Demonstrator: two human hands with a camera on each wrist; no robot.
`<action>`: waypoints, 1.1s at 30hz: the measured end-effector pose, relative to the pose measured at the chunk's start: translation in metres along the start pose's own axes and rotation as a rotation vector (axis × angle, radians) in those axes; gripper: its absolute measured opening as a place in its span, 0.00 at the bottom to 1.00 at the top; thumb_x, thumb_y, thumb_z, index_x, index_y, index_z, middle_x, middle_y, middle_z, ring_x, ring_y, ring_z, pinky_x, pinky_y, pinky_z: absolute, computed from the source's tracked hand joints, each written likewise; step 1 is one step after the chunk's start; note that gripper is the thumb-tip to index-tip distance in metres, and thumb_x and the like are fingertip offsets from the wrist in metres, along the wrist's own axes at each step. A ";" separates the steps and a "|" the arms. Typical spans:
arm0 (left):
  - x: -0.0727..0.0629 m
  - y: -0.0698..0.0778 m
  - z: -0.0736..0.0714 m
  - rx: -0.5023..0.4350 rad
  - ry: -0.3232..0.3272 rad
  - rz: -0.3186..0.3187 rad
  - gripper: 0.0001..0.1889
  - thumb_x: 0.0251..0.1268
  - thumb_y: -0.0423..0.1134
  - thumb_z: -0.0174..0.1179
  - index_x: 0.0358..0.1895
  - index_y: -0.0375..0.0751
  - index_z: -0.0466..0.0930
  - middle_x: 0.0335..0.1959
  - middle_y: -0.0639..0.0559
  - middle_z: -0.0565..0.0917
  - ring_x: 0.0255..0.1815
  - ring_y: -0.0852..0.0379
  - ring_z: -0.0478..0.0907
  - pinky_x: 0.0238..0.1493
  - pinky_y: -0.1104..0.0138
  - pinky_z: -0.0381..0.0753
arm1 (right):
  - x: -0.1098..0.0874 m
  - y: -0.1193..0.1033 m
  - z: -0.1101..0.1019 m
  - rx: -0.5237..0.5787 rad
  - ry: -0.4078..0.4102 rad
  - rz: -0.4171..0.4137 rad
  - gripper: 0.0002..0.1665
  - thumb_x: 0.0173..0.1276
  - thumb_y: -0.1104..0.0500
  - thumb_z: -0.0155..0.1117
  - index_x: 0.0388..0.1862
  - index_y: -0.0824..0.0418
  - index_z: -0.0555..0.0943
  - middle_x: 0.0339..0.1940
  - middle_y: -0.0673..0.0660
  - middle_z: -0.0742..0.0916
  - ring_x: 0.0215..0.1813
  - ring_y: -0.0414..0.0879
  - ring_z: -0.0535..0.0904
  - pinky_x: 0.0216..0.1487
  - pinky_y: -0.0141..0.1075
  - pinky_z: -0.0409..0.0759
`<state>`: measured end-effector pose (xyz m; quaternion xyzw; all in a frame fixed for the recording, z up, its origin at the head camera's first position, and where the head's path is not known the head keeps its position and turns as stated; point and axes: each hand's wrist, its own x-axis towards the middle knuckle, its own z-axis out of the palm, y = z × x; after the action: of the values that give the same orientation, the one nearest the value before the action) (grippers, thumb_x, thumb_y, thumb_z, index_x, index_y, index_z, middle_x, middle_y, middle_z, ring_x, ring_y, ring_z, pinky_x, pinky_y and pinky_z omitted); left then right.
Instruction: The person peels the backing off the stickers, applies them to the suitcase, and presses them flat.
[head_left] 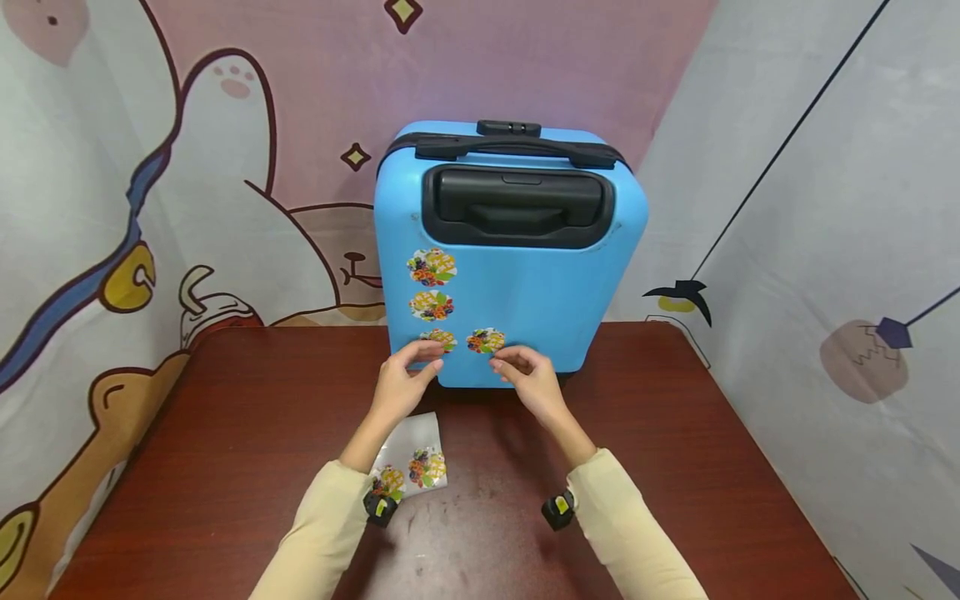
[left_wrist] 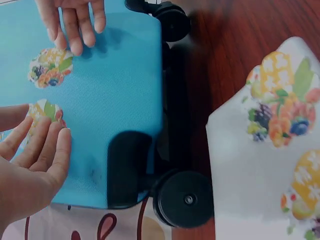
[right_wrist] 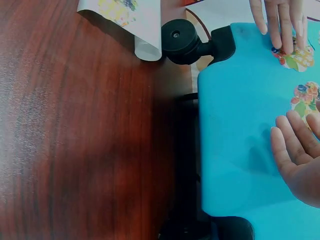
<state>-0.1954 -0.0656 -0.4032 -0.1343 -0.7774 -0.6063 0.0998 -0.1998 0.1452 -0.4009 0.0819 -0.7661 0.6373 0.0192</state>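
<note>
A blue suitcase (head_left: 525,292) stands upright, with round fruit-print stickers on its front. Three of them run down its left side, and a fourth sticker (head_left: 486,341) sits right of the lowest sticker (head_left: 438,339). My left hand (head_left: 401,385) is at that lowest one, fingers loosely extended over it and partly covering it in the left wrist view. Beside the fourth sticker is my right hand (head_left: 531,385), its thumb and fingertips right at the sticker's edge. In the right wrist view the right hand's fingers (right_wrist: 292,142) are relaxed and slightly bent.
A white sticker sheet (head_left: 416,433) with fruit prints lies on the brown table (head_left: 247,442), partly under my left forearm. Black wheels (left_wrist: 184,199) stick out at the suitcase's bottom. Behind it hangs a cartoon-printed cloth (head_left: 300,108).
</note>
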 end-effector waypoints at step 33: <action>-0.065 -0.055 -0.076 0.177 -0.060 -0.369 0.12 0.60 0.29 0.57 0.47 0.30 0.75 0.37 0.42 0.81 0.38 0.49 0.78 0.34 0.62 0.76 | -0.039 0.032 0.046 -0.133 -0.260 0.079 0.08 0.63 0.70 0.56 0.40 0.74 0.77 0.33 0.73 0.81 0.34 0.67 0.77 0.35 0.56 0.76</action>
<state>-0.1523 -0.1575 -0.4555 0.0016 -0.8417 -0.5394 -0.0247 -0.1623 0.1096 -0.4455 0.1322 -0.8053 0.5693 -0.0998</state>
